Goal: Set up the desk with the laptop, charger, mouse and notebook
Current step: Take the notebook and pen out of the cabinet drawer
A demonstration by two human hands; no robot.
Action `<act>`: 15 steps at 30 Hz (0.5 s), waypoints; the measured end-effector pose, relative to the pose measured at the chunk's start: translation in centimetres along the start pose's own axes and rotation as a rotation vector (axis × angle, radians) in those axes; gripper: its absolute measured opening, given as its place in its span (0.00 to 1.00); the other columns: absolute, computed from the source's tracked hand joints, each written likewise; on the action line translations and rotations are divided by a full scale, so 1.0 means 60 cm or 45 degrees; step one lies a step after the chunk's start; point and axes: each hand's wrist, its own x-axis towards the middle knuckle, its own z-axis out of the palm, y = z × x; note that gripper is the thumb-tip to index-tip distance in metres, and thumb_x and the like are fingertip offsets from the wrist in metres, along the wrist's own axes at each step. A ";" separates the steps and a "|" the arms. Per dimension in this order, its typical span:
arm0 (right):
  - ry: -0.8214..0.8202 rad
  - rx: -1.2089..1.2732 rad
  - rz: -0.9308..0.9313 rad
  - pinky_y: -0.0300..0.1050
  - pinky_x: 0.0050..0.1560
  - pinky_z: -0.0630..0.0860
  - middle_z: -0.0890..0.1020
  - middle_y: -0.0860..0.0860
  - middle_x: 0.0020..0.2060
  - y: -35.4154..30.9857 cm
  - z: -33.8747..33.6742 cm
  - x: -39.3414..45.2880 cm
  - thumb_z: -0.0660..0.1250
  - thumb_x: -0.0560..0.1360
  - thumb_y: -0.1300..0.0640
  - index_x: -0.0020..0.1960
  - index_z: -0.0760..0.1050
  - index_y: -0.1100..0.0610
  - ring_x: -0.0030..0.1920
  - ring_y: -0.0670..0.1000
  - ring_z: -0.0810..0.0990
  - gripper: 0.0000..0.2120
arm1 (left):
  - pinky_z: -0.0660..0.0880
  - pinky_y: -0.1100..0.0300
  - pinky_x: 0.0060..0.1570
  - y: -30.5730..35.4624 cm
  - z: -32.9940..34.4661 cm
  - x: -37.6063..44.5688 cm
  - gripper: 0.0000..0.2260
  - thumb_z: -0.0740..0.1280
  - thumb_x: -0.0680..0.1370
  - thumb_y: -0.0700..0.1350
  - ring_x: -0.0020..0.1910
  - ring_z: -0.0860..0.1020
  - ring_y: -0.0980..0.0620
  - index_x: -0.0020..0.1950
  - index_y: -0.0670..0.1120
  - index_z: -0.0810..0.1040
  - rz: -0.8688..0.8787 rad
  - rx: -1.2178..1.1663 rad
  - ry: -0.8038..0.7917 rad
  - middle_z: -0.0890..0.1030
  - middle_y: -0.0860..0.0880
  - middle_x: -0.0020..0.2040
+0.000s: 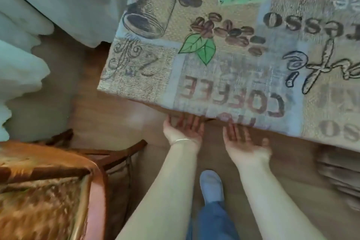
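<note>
We look down from head height at our two bare forearms reaching toward the near edge of a desk (224,76) covered by a coffee-themed tablecloth (243,60) printed with a mug, coffee beans, green leaves and the word "COFFEE". Our left hand (183,128), with a thin bracelet (182,140) at the wrist, is palm up with fingers spread, its fingertips at the cloth's edge; it holds nothing. Our right hand (243,140) is also open and empty, just beside the edge, somewhat blurred. No laptop, charger, mouse or notebook shows in view. A wooden chair (58,181) with patterned upholstery stands at lower left, pale curtains (29,25) hang beyond it, and one light slipper (211,185) rests on the wooden floor (116,119).
</note>
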 end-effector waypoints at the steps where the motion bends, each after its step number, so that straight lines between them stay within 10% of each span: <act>1: 0.001 0.036 -0.015 0.59 0.65 0.66 0.71 0.61 0.65 0.000 0.001 0.009 0.47 0.78 0.39 0.68 0.66 0.58 0.66 0.59 0.71 0.29 | 0.65 0.46 0.64 0.001 -0.001 0.008 0.27 0.56 0.76 0.61 0.61 0.72 0.41 0.65 0.42 0.70 -0.005 -0.032 -0.013 0.74 0.41 0.61; 15: 0.079 0.074 -0.034 0.63 0.63 0.66 0.75 0.60 0.61 0.008 -0.072 -0.014 0.48 0.77 0.37 0.64 0.70 0.56 0.61 0.58 0.74 0.29 | 0.60 0.40 0.65 -0.003 -0.073 -0.013 0.29 0.54 0.73 0.66 0.66 0.70 0.43 0.62 0.46 0.70 -0.039 0.052 0.087 0.73 0.42 0.63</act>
